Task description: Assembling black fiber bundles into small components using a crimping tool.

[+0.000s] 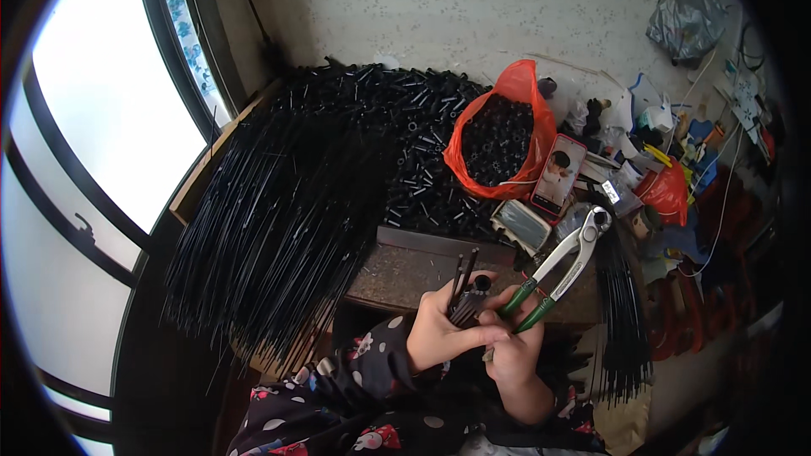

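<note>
My left hand (435,331) is closed around several thin black rods (459,277) and a short black tubular piece (481,284), whose round end points up. Beside it, my right hand (517,355) grips cutting pliers (583,247) by their green handles. The pliers' silver jaws point up and to the right, away from the rods. The two hands are close together, with the left thumb reaching across toward the right hand. The lower ends of the rods are hidden by my fingers.
Long black rods (270,228) lie in a big bundle at left, next to heaped short black tubes (427,152). A red plastic bag (458,148) holds small black parts. Right of it stands a phone (559,171) before mixed clutter. More rods (621,321) hang at right.
</note>
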Motion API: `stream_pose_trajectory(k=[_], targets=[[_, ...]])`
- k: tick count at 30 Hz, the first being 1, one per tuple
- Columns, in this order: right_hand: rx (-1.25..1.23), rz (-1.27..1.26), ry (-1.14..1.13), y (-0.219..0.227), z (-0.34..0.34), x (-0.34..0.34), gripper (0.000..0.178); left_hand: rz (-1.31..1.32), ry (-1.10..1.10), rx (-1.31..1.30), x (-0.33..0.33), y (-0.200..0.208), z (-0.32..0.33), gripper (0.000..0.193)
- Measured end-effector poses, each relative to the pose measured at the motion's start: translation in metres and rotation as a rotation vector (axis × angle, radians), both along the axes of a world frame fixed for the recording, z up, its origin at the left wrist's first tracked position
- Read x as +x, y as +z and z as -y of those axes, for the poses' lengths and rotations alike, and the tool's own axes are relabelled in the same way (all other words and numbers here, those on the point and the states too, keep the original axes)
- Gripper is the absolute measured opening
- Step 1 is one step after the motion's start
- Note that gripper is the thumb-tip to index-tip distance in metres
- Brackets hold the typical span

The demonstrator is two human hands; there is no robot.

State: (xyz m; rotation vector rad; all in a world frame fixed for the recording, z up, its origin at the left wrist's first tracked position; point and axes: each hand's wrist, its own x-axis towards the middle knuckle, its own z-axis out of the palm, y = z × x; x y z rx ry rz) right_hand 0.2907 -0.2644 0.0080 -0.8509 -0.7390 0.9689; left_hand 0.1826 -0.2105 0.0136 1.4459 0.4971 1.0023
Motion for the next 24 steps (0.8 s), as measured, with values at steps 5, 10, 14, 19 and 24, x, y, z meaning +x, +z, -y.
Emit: stream_pose_trajectory(k=[5,10,14,19,24], targets=[[0.070,-0.029,0.090,-0.003,0.004,-0.004,0.023,0.006,0.006,-0.014,-0.008,-0.004,0.006,0.069],[0.122,0.055,0.024,-0.001,0.007,-0.007,0.022,0.005,0.020,0.071,-0.008,-0.004,0.007,0.070],[0.200,0.302,-0.170,-0.003,0.004,-0.018,0.023,0.059,0.201,0.097,-0.002,-0.014,0.012,0.075],[0.344,0.417,-0.217,-0.017,-0.004,-0.016,0.025,0.074,0.104,0.158,-0.005,-0.015,0.004,0.084],[0.714,0.862,-0.286,-0.023,-0.022,-0.001,0.035,0.216,-0.198,-0.187,-0.014,-0.011,0.001,0.089]])
